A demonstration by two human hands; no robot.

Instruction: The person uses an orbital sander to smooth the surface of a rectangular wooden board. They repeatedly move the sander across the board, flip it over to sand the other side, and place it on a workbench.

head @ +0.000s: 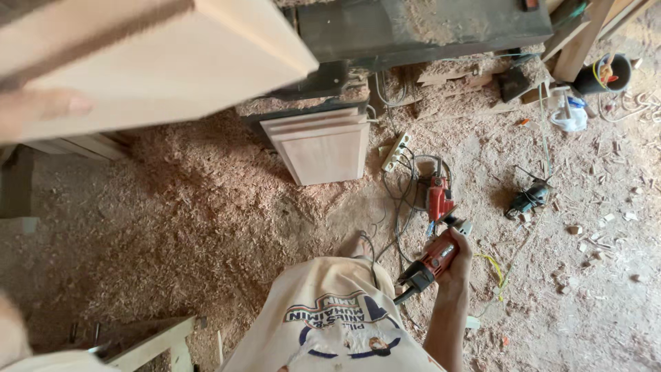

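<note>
My right hand (456, 260) is low at the right, closed around a red and black power tool (434, 260) whose cord trails toward the floor. My left hand (41, 109) shows only as blurred fingers at the upper left edge. They lie against a large pale wooden panel (158, 62), which is held up close to the camera. My pale printed shirt (330, 317) fills the bottom centre.
Thick sawdust (179, 220) covers the floor. A raised wooden panel (320, 148) leans against a dark machine (427, 24). Near it lie a white power strip (396, 153), a red drill (439, 196) and a dark grinder (529, 198). A black bucket (609, 72) stands far right; a wooden frame (148, 341) lies bottom left.
</note>
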